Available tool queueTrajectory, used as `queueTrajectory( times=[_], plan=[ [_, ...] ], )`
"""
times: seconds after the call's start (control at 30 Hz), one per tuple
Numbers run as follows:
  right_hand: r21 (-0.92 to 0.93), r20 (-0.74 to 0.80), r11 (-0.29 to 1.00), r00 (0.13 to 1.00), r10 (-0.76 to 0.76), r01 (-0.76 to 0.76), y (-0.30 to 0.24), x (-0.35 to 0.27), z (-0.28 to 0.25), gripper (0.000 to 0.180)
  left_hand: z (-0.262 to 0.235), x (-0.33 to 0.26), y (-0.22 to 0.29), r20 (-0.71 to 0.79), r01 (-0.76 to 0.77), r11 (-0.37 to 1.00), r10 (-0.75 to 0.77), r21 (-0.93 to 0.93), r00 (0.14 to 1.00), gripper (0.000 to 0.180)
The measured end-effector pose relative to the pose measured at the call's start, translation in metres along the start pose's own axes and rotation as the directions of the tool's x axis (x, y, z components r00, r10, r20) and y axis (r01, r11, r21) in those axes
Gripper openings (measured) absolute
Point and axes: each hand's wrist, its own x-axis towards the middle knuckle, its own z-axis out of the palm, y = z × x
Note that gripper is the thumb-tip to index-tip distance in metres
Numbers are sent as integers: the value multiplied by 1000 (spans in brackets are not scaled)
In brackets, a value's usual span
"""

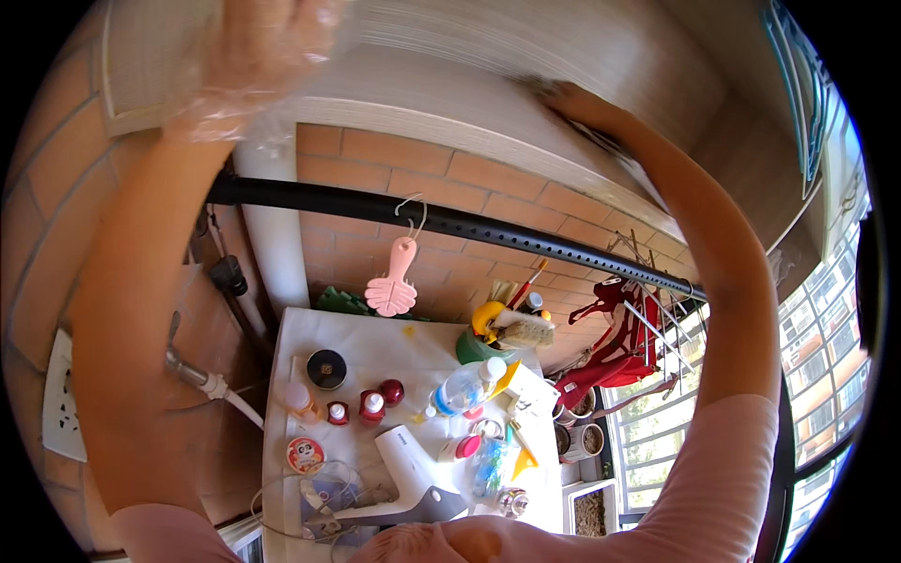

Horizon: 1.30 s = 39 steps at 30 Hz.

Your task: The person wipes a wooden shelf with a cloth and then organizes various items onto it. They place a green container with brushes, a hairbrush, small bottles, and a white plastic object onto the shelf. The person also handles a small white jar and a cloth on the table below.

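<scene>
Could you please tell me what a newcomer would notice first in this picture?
Two raised arms frame the view: the left hand, in a clear plastic glove, and the right hand both reach to the pale ledge overhead. Below, a pink hand-shaped scratcher hangs from a black rail above a cluttered white table.

Both my arms raised overhead, left hand point(249, 56) blurred, seemingly gloved in clear plastic, fingers spread, right hand point(572, 101) reaching up palm-flat, pink sleeves at my upper arms
</scene>
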Motion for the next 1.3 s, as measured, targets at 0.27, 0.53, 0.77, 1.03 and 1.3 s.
queueTrajectory(
  times=[0.27,0.53,0.77,1.03,1.3],
  plan=[
    [317,-62,817,870,-489,481,-274,-76,-27,66,-5,14,32,-36,370,920,-377,-128,925,23],
    [323,-119,910,965,-234,260,-113,-125,-12,61,15,0,152,40,578,797,-581,-174,813,12],
    [-279,-2,955,995,103,-99,136,-176,-18,38,-66,0,246,269,521,851,-517,64,812,17],
    [-300,-122,847,898,422,-438,267,-319,18,35,-165,-94,391,-177,793,368,-847,486,502,13],
    [-77,-218,927,914,343,-366,221,-399,58,33,-205,-96,495,-707,934,279,-613,225,353,12]
  ],
)
